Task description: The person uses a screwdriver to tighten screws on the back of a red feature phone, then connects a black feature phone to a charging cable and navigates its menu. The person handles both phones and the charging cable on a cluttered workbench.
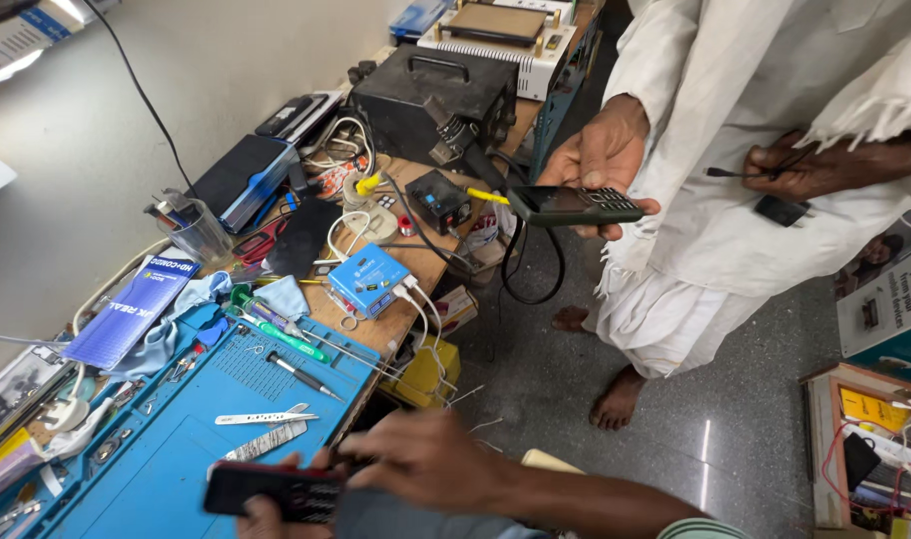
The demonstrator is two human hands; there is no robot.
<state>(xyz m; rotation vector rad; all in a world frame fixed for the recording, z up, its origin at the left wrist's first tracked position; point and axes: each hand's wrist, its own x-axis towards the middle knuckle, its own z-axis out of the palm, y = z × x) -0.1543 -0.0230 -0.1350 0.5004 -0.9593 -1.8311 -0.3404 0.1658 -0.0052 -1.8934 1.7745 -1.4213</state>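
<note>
- Cluttered repair bench (pixel 395 329) is lying under me.
- I am gripping a dark phone (pixel 271 491): left hand (pixel 266 519) closed beneath, right hand (pixel 425 461) curled over it.
- Next, I judge, calls for steady fingers.

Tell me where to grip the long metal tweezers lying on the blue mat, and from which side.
Take the metal tweezers around the middle of their length, coming from above with a pinch across the two narrow edges. They lie flat on the blue mat, running left to right, so only the top and sides are free. The black-handled screwdriver lies apart, leaving room for fingers.

Blue mat (pixel 176 449) w/ tweezers (pixel 266 418), screwdriver (pixel 301 376)
</note>
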